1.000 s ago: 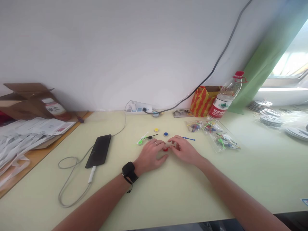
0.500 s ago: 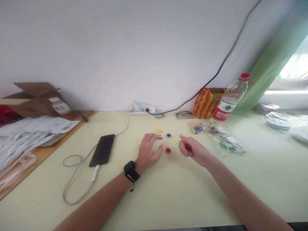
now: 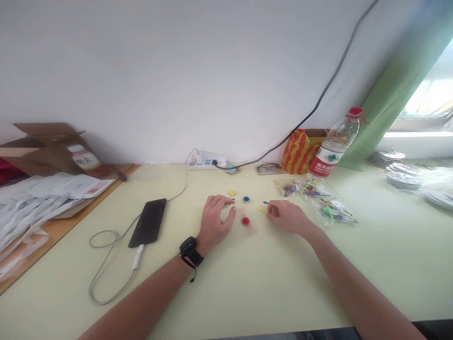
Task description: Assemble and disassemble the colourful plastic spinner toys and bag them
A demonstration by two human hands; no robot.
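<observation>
My left hand (image 3: 216,220) rests on the table with its thumb and fingers curved and apart. A tiny dark piece shows by its fingertips, too small to name. Just right of that hand lies a round red piece (image 3: 245,221). A round blue piece (image 3: 246,199) and a round yellow piece (image 3: 232,192) lie farther back. My right hand (image 3: 287,216) is low over the table, its fingertips pinched together at one end of a small blue arrow-shaped piece (image 3: 265,203). A thin yellow piece (image 3: 261,210) lies beside those fingertips.
Clear bags of coloured pieces (image 3: 304,188), a large bottle (image 3: 332,146) and a striped bag (image 3: 300,152) stand at the right back. Glasses (image 3: 269,168) and a power strip (image 3: 207,161) lie by the wall. At left are a phone (image 3: 147,223) with its cable and white packets (image 3: 42,193).
My right hand has shifted slightly right and turned, and the blue arrow-shaped piece now shows at its fingertips. My left hand looks nearly unchanged. The whole view has slid slightly.
</observation>
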